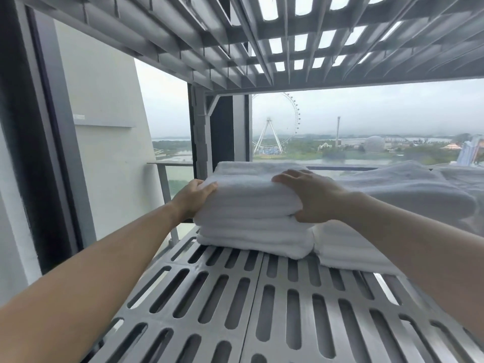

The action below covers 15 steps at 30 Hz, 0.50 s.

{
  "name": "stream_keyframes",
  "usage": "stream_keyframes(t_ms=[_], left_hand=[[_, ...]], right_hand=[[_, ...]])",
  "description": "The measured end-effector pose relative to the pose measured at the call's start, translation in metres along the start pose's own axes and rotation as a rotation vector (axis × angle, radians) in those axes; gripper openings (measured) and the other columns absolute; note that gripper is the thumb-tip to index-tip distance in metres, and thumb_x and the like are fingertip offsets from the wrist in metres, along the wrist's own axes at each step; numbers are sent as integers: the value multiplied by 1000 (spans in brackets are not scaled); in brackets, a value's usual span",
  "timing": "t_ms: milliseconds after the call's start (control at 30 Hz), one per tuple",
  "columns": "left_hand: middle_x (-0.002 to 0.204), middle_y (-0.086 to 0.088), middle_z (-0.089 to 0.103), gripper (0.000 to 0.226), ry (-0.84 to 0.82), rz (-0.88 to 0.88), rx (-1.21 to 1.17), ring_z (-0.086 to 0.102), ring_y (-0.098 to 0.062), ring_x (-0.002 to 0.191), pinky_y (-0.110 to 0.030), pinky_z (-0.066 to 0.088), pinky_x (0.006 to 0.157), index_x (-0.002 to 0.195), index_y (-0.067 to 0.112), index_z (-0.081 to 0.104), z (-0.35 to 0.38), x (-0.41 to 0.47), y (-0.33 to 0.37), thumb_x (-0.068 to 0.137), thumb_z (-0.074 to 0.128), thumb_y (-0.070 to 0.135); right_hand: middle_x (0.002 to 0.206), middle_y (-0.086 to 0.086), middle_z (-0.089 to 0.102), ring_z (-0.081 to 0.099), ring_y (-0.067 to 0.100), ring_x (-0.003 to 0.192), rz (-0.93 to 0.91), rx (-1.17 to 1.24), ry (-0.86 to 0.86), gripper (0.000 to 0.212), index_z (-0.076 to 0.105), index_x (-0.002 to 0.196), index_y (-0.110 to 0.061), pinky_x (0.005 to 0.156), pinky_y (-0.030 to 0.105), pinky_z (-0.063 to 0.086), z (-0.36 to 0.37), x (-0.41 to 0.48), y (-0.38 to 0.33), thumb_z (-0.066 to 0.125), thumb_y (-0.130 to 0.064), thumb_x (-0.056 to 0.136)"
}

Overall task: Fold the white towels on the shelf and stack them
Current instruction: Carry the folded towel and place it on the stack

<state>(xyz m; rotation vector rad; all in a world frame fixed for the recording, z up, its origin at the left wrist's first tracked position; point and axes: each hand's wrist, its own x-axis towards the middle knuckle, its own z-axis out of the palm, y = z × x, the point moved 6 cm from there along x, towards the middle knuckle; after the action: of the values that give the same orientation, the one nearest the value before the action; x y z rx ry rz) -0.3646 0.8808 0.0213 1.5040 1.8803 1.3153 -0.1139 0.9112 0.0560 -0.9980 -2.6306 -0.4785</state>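
Note:
A stack of folded white towels (251,218) sits on the grey slotted shelf (235,305), toward its back left. My left hand (192,197) grips the top folded towel (248,197) at its left end, thumb on top. My right hand (311,197) holds the same towel at its right end, fingers lying over the top and thumb at the side. Another folded white towel (348,250) lies on the shelf just right of the stack, partly hidden by my right forearm. Unfolded white towels (419,189) are heaped at the back right.
A second slotted shelf (288,40) hangs close overhead. A grey upright post (203,132) stands behind the stack at the left. Beyond it are a window, a balcony rail and a white wall (104,127) on the left.

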Motion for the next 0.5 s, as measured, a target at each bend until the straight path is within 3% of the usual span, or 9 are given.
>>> stream_keyframes(t_ms=[100,267,367,433,500], left_hand=[[108,4,57,65,-171,-29,-124,61,-12,87,-22,49,54,127,29,40,0,-14,-9,74,65,55],[124,1,52,96,-129,22,-74,52,-18,114,-34,45,97,138,24,31,9,-29,-34,60,87,20],[123,-6,58,87,-121,0,-109,54,-24,115,-42,40,103,132,15,43,23,-34,-50,57,86,20],[121,-7,61,71,-137,-17,-134,56,-24,113,-43,40,103,126,13,49,28,-35,-56,65,84,22],[117,-6,64,53,-140,-9,-81,57,-24,111,-42,41,102,121,14,55,29,-34,-58,74,78,24]], right_hand=[[138,-7,33,32,17,126,20,-59,-52,84,20,138,-31,80,34,47,7,-3,-3,66,-42,68],[135,-4,35,39,20,119,22,-186,-104,109,17,139,-24,76,35,48,5,5,-21,70,-68,54],[142,-2,24,30,23,127,33,-230,-114,127,1,144,-25,80,36,46,15,5,-30,76,-67,49],[143,-2,21,27,24,128,52,-270,-80,130,-4,144,-25,80,37,46,18,3,-31,76,-66,50],[146,0,17,24,26,131,75,-299,-38,130,-5,144,-24,91,45,42,17,2,-32,74,-69,50]])
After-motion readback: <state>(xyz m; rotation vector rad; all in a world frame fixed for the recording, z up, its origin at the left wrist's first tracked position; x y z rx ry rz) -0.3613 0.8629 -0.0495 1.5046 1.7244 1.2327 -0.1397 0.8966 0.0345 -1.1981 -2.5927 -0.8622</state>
